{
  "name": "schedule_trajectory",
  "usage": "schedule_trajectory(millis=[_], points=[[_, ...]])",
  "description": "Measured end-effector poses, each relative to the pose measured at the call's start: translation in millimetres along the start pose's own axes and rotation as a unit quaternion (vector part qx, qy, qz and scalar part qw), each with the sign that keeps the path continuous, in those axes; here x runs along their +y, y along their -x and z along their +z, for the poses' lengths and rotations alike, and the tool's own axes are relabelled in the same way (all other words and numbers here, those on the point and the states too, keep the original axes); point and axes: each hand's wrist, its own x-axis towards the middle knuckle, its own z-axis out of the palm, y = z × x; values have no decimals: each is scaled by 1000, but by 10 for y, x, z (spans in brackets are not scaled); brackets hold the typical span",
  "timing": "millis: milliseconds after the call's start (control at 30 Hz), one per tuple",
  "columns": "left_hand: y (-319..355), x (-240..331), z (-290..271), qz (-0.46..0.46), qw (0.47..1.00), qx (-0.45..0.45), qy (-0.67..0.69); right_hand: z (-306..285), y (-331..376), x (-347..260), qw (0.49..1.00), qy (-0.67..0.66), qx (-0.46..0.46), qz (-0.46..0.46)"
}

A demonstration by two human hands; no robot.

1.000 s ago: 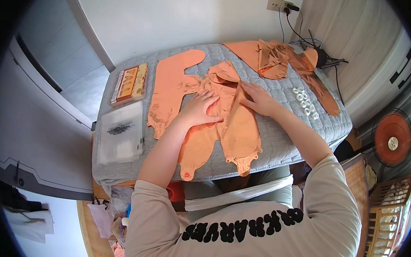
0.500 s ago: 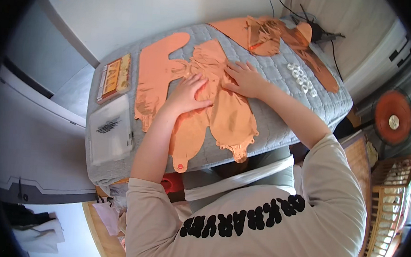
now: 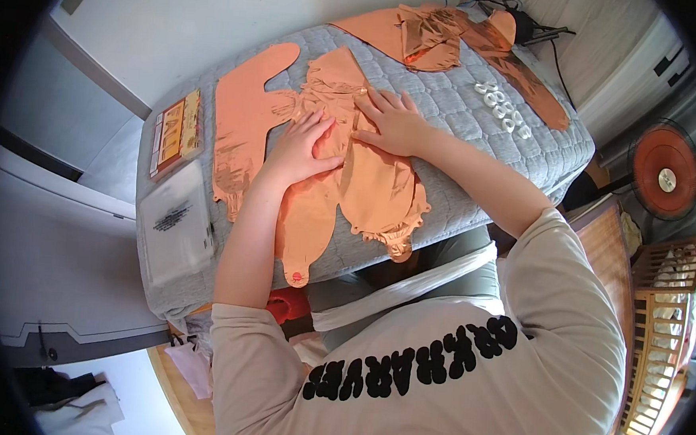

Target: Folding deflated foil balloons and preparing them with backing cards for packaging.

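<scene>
A flat, uninflated orange foil balloon [image 3: 373, 191] lies on the grey quilted mattress [image 3: 465, 185] in front of me, creased at its upper part. My left hand [image 3: 298, 149] rests on its left side, fingers stretched and thumb spread out to the right. On its upper right edge lies my right hand [image 3: 395, 125], palm down with fingers apart. Neither hand grips anything. Another flat orange foil balloon [image 3: 242, 123] extends to the left, partly behind my left hand and forearm. A small red mark shows on the tab at the near balloon's lower end.
More crumpled orange foil [image 3: 430, 47] lies at the far edge. White ring-shaped rolls [image 3: 503, 111] sit to the right. On the left are a flat printed box [image 3: 176, 135] and a translucent case [image 3: 176, 231]. A fan [image 3: 666, 180] and a wooden crib [image 3: 664, 332] stand off to the right.
The whole view has shifted slightly, moving the bed's contents up and left in the picture. Both hands stay flat on the foil in nearly the same places.
</scene>
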Motion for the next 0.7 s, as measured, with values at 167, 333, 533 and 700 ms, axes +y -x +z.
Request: schedule_trajectory(millis=[167,333,533,700], points=[[-35,51,-34,5,1000,-1,-5,-30,57,20,1000,-7,8,13],[129,-252,-104,-26,930,92,354,-51,23,-111,999,-38,20,2],[57,211,-707,-66,883,119,449,-3,77,28,999,-29,8,15],[-819,463,-505,29,992,-18,121,-13,106,73,999,-31,6,23]])
